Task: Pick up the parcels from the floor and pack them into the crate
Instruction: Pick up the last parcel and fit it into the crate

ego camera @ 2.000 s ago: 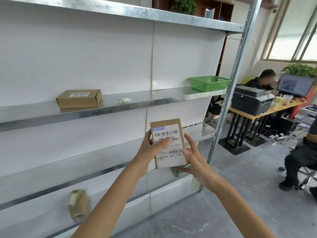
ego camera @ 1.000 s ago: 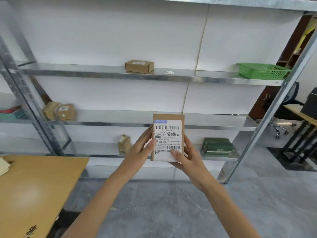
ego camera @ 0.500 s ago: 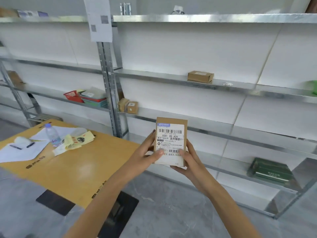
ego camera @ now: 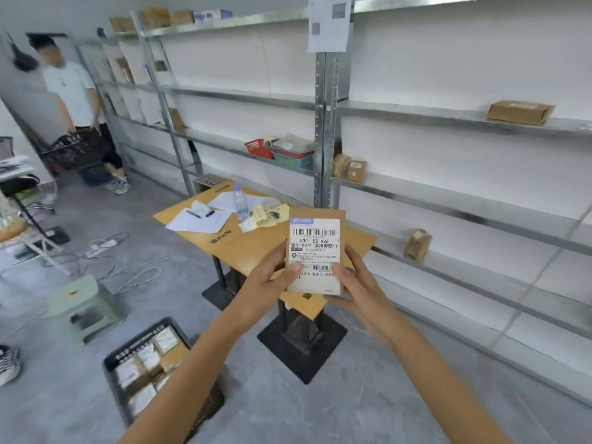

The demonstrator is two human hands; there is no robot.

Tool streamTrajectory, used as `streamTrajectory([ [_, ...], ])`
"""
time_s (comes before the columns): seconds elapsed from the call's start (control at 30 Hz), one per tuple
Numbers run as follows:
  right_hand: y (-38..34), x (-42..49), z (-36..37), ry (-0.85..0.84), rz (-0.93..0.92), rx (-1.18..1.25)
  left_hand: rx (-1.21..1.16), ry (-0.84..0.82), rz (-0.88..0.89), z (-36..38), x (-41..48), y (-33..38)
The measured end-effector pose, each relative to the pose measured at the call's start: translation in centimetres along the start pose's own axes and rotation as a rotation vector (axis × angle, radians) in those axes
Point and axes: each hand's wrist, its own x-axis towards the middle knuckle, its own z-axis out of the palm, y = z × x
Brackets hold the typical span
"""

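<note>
Labelled cardboard parcel (ego camera: 315, 251) upright, left hand (ego camera: 269, 280) and right hand (ego camera: 355, 283) gripping its lower edges, black crate (ego camera: 112, 363) of parcels near left on floor

The small brown cardboard parcel (ego camera: 315, 254) with white paper label looks matt. The grey metal shelving (ego camera: 320, 139) gleams; the black plastic crate (ego camera: 136, 347) looks dull.

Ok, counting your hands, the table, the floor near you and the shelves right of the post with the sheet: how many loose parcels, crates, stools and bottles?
Brown cardboard parcels on the metal shelves: 4
Labelled brown parcel in left hand and right hand: 1
Black plastic crate: 1
Pale green plastic stool: 1
Clear plastic water bottle: 1
Total: 8
</note>
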Motion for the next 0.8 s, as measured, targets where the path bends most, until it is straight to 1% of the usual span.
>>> streamTrajectory([
  [0.13, 1.0, -0.6, 4.3, -0.048, 0.030, 0.060, 0.006, 0.211, -0.029, -2.1, -3.5, -0.8],
  [0.27, 1.8, -0.8, 7.4, -0.107, 0.070, 0.056, 0.034, 0.325, -0.061, -3.8, -6.1, -1.7],
  [0.37, 2.4, -0.6, 8.9, -0.139, 0.107, 0.048, 0.050, 0.362, -0.110, -5.3, -7.6, -1.7],
  [0.47, 3.0, -0.7, 10.7, -0.159, 0.133, 0.028, 0.069, 0.359, -0.115, -6.9, -9.1, -2.3],
  [0.6, 3.8, -1.1, 14.0, -0.236, 0.153, -0.009, 0.048, 0.395, -0.142, -9.4, -11.3, -3.3],
  [0.7, 4.4, -0.7, 17.1, -0.272, 0.154, -0.065, 0.062, 0.393, -0.164, -12.4, -12.8, -4.4],
  [0.8, 5.1, 0.4, 21.0, -0.264, 0.150, -0.105, 0.082, 0.382, -0.179, -16.5, -13.8, -6.0],
])
